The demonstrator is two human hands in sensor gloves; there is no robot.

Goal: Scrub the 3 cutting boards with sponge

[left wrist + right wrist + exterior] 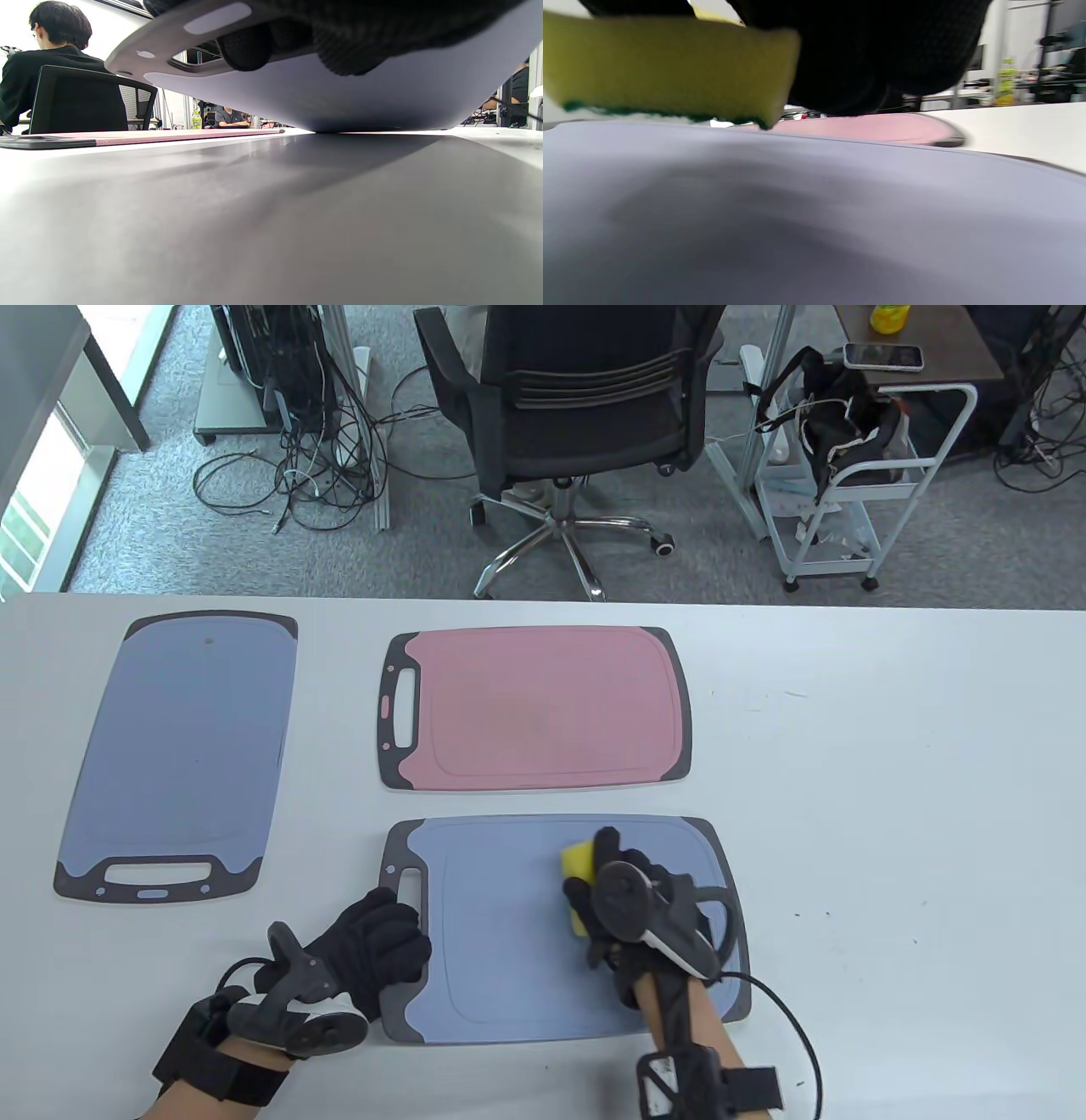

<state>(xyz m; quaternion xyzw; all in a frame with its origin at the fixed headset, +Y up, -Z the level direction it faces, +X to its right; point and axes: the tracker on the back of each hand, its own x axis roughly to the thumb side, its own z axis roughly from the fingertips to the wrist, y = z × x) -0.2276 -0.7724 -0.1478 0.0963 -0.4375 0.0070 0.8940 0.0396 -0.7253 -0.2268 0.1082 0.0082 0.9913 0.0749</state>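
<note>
Three cutting boards lie on the tabletop. Your right hand (632,899) fingers pinch the sponge (577,872) on the near blue board (509,933); your left hand (373,946) fingers curl around its handle end, lifting it. Pink board (543,708) and far-left blue board (187,746) probably remain.

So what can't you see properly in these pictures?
- Table view: most of the yellow sponge is hidden under the right hand.
- Right wrist view: the near blue plastic cutting board is blurred, so any dirt is unclear.
- Left wrist view: the left hand is cut off by the top edge.
</note>
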